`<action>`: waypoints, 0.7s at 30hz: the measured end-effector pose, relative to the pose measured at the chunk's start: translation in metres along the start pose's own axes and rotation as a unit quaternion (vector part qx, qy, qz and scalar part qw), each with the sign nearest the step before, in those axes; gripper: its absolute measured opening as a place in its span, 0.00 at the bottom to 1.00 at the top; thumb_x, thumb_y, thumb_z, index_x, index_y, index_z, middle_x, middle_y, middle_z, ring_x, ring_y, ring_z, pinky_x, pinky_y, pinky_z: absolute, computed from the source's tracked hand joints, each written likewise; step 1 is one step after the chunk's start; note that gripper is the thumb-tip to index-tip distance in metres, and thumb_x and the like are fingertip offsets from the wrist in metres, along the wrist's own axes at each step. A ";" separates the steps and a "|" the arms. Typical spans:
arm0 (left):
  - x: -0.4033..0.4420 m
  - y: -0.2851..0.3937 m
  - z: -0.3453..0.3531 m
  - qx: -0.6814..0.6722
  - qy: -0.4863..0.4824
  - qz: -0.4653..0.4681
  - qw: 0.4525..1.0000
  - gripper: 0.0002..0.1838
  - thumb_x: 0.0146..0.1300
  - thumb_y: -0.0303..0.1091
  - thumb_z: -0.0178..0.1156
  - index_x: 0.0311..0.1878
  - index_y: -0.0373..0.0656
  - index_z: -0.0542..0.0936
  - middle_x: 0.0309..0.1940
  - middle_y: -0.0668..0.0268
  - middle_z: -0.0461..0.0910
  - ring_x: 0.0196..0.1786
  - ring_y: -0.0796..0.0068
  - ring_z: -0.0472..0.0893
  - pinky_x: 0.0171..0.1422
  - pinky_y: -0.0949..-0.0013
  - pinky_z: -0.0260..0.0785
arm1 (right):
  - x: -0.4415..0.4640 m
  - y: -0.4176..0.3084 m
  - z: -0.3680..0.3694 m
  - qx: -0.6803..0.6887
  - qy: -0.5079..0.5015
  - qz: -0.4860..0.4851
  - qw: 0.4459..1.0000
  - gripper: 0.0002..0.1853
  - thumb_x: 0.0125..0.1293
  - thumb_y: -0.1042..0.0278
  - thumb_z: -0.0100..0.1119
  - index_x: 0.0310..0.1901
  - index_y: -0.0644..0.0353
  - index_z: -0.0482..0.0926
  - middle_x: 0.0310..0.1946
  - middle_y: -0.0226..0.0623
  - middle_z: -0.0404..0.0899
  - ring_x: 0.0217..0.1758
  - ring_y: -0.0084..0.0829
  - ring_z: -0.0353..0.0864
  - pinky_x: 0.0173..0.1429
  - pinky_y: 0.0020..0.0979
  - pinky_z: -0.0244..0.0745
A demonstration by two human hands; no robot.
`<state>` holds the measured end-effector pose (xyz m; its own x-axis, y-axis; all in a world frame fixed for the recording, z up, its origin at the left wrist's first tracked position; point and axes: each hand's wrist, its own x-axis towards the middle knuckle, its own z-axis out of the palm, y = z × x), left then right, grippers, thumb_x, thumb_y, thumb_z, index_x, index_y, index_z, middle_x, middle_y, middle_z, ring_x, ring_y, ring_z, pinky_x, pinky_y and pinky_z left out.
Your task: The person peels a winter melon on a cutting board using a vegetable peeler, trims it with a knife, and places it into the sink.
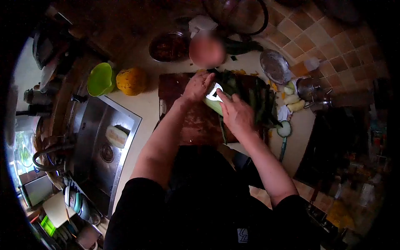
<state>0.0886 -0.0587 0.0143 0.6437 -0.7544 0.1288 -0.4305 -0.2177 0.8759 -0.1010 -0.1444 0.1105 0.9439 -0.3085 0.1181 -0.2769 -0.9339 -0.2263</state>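
Over a dark red-brown cutting board (200, 125), my left hand (198, 86) is closed on the upper end of a pale green, long vegetable (214, 106). My right hand (238, 114) grips a white peeler (214, 92), its head lying against the vegetable near my left fingers. Dark green peel strips (259, 98) are heaped on the right part of the board, and one thin strip hangs below the vegetable. The vegetable's top end is hidden by my left hand.
At left, a steel sink (98, 166) holds a pale peeled vegetable (116, 136). A green bowl (101, 79) and an orange-yellow round fruit (131, 81) stand behind it. Farther back are a bowl of dark red food (168, 46) and a metal dish (275, 66). A dark stove (325, 141) lies right.
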 end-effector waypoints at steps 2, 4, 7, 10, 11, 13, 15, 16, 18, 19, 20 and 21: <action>0.003 -0.003 -0.002 0.031 0.006 0.041 0.999 0.23 0.79 0.48 0.51 0.48 0.36 0.84 0.51 0.47 0.82 0.56 0.42 0.77 0.63 0.52 0.70 | 0.000 0.002 0.004 -0.003 0.013 -0.003 1.000 0.23 0.73 0.62 0.60 0.69 0.39 0.77 0.38 0.45 0.77 0.35 0.49 0.82 0.39 0.46 0.78; 0.003 0.005 -0.010 0.083 0.004 0.063 0.995 0.21 0.78 0.46 0.51 0.45 0.37 0.85 0.49 0.48 0.83 0.56 0.43 0.78 0.62 0.50 0.70 | 0.000 0.000 0.003 -0.007 0.012 -0.002 1.000 0.23 0.72 0.62 0.61 0.68 0.40 0.78 0.36 0.45 0.76 0.35 0.50 0.81 0.39 0.46 0.78; 0.004 0.011 -0.013 0.158 0.009 0.100 0.982 0.18 0.77 0.43 0.53 0.43 0.39 0.85 0.45 0.50 0.85 0.54 0.44 0.79 0.59 0.48 0.72 | -0.003 -0.001 -0.001 -0.019 -0.004 0.005 1.000 0.24 0.72 0.62 0.62 0.69 0.40 0.78 0.35 0.45 0.76 0.35 0.49 0.81 0.40 0.46 0.78; 0.003 0.004 -0.009 0.182 0.045 0.163 0.969 0.16 0.76 0.41 0.54 0.42 0.40 0.86 0.42 0.52 0.85 0.52 0.46 0.80 0.56 0.47 0.73 | -0.009 0.004 0.008 -0.029 0.003 -0.004 1.000 0.25 0.72 0.63 0.62 0.70 0.39 0.77 0.35 0.45 0.76 0.35 0.49 0.81 0.40 0.47 0.78; 0.004 0.002 -0.008 0.190 0.042 0.167 0.967 0.16 0.75 0.41 0.54 0.42 0.41 0.86 0.42 0.53 0.85 0.52 0.46 0.80 0.55 0.47 0.73 | -0.010 0.005 0.009 -0.038 0.008 -0.008 0.999 0.25 0.72 0.63 0.62 0.70 0.38 0.77 0.35 0.45 0.76 0.35 0.49 0.81 0.40 0.47 0.78; 0.004 0.004 -0.005 0.195 0.039 0.164 0.966 0.15 0.75 0.40 0.55 0.41 0.41 0.85 0.42 0.53 0.85 0.52 0.46 0.80 0.55 0.47 0.73 | -0.011 0.008 0.009 -0.043 0.015 -0.011 0.999 0.26 0.71 0.64 0.62 0.70 0.38 0.76 0.35 0.45 0.76 0.35 0.49 0.81 0.40 0.47 0.78; 0.003 0.005 -0.006 0.190 0.038 0.150 0.970 0.14 0.75 0.38 0.55 0.39 0.41 0.85 0.42 0.53 0.85 0.53 0.46 0.80 0.56 0.48 0.73 | -0.011 0.008 0.008 -0.032 0.018 -0.012 0.999 0.26 0.71 0.64 0.62 0.70 0.38 0.76 0.35 0.45 0.76 0.35 0.49 0.81 0.40 0.47 0.78; 0.003 0.005 -0.008 0.170 0.015 0.110 0.979 0.12 0.73 0.38 0.56 0.42 0.41 0.85 0.44 0.53 0.85 0.54 0.46 0.80 0.57 0.49 0.73 | -0.010 0.007 0.007 -0.024 0.007 -0.008 1.000 0.26 0.71 0.65 0.61 0.70 0.39 0.77 0.36 0.46 0.77 0.36 0.50 0.82 0.41 0.48 0.78; 0.000 0.007 -0.014 0.132 -0.026 0.024 0.991 0.11 0.70 0.37 0.59 0.47 0.42 0.84 0.47 0.52 0.84 0.56 0.45 0.79 0.59 0.50 0.73 | -0.010 0.008 0.002 -0.004 -0.016 -0.004 1.000 0.25 0.71 0.66 0.59 0.69 0.40 0.77 0.38 0.49 0.79 0.38 0.52 0.83 0.41 0.49 0.79; -0.007 0.005 -0.021 0.110 -0.009 0.061 0.992 0.12 0.67 0.36 0.61 0.49 0.41 0.83 0.47 0.52 0.84 0.56 0.45 0.79 0.59 0.49 0.73 | -0.011 0.011 0.004 0.018 0.010 -0.021 1.000 0.25 0.71 0.65 0.60 0.69 0.40 0.77 0.38 0.49 0.79 0.38 0.53 0.83 0.41 0.49 0.79; -0.018 0.002 -0.028 0.087 0.006 0.100 0.991 0.14 0.64 0.35 0.62 0.51 0.41 0.83 0.47 0.52 0.84 0.56 0.45 0.79 0.59 0.49 0.73 | -0.012 0.017 0.008 0.039 0.037 -0.036 0.998 0.24 0.71 0.64 0.60 0.69 0.40 0.78 0.38 0.49 0.78 0.37 0.53 0.82 0.40 0.50 0.79; -0.028 0.000 -0.034 0.062 0.019 0.142 0.988 0.17 0.62 0.34 0.64 0.53 0.41 0.82 0.47 0.52 0.83 0.56 0.45 0.80 0.59 0.48 0.73 | -0.012 0.023 0.010 0.058 0.064 -0.048 0.995 0.24 0.71 0.63 0.61 0.69 0.41 0.78 0.38 0.49 0.78 0.37 0.53 0.82 0.40 0.50 0.78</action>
<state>0.0918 -0.0167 0.0266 0.5089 -0.7723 0.3802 -0.6693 -0.0773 0.7389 -0.1171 -0.1598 0.0940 0.9322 -0.2467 0.2649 -0.1576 -0.9354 -0.3165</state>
